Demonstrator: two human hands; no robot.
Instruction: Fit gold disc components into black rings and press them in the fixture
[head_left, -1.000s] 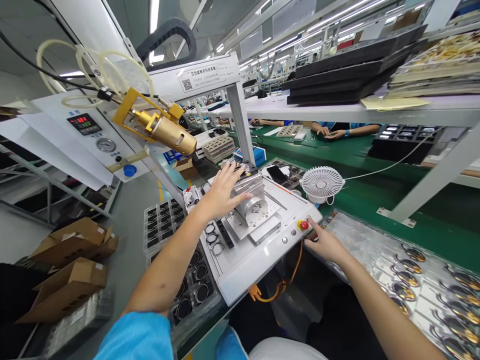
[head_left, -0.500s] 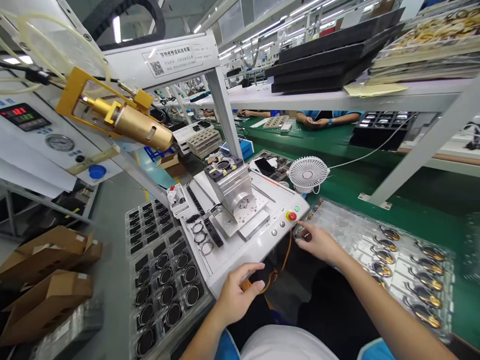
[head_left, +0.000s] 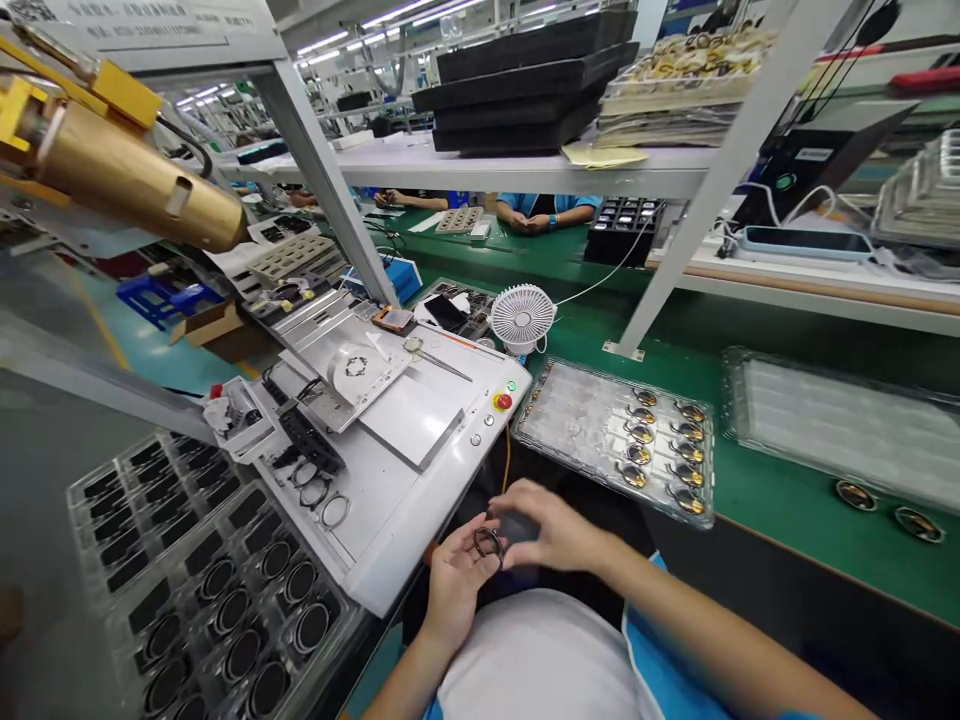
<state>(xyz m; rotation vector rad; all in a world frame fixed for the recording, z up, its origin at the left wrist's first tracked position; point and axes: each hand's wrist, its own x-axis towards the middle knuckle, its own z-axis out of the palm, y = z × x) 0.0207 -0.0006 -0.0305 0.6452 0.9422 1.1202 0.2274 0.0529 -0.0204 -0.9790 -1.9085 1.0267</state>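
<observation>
Pinching the dark ring (head_left: 479,547) in your left hand (head_left: 452,588), beside the white base's (head_left: 390,545) near edge, right hand (head_left: 559,532) half-open, you could drop it if your fingertips slip.

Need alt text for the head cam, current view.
Left hand holds a dark ring, the blurred right hand close beside it. Ahead is a white machine with a red button; to its right, a white fan and a clear tray of round parts; to its left, trays of dark round parts.
</observation>
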